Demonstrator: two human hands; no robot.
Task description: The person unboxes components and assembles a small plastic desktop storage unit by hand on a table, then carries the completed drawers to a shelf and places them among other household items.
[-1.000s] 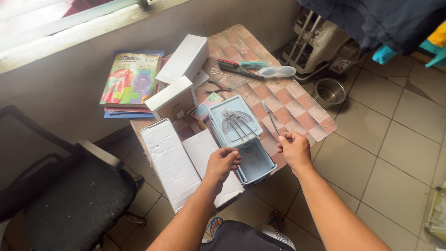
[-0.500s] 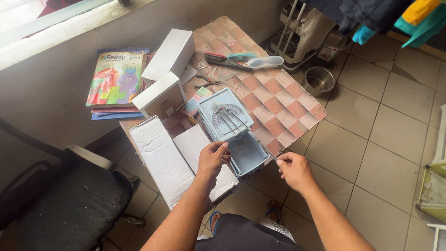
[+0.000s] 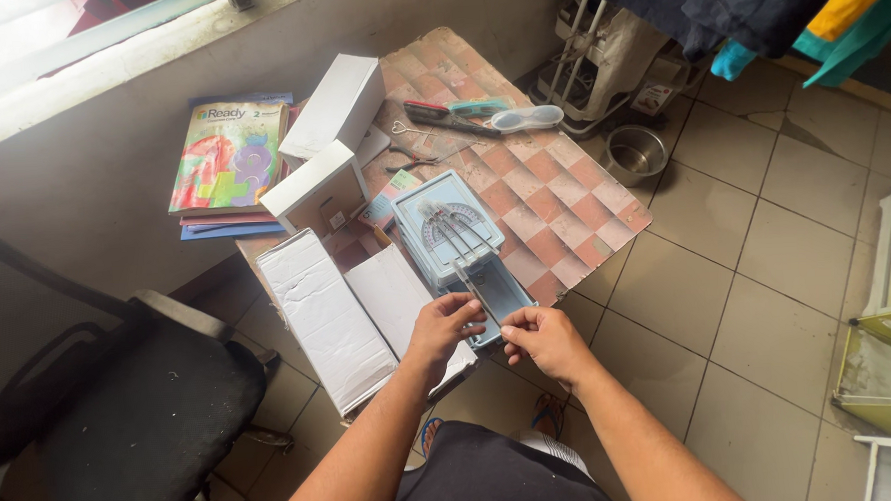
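Both hands meet at the near edge of the blue tray (image 3: 496, 296), which sits on the desk (image 3: 574, 200) with its near end overhanging the desk edge.

L hand (image 3: 447, 327): fingers curled together, thumb and forefinger pinched near the low end of a thin metal tool (image 3: 474, 291). Cannot tell if it truly clamps the tool or just steadies it.
R hand (image 3: 542, 338): fingers drawn together just R of the tray's near corner, tips towards the tool's low end; contact itself hidden by knuckles.

Tool: slim, pale, lies slanted over the tray's open compartment, top end pointing at the tray's clear dial-shaped lid (image 3: 451, 226), where several similar tools sit fanned.

Around the tray: white flat boxes (image 3: 358, 309) just L of it; small white box (image 3: 315, 186) behind-L; books (image 3: 226, 155) further behind-L; scissors (image 3: 415, 132) and pens (image 3: 454, 110) behind it.

How-to, my judgement:
- Pinch tool low, near one end, w/ fingertips only; thin and smooth, prob. slips.
- One hand holds, other guides; keep it over the compartment so a drop lands in the tray, not on the floor.
- Tray overhangs: don't press down on its near end, may tip.
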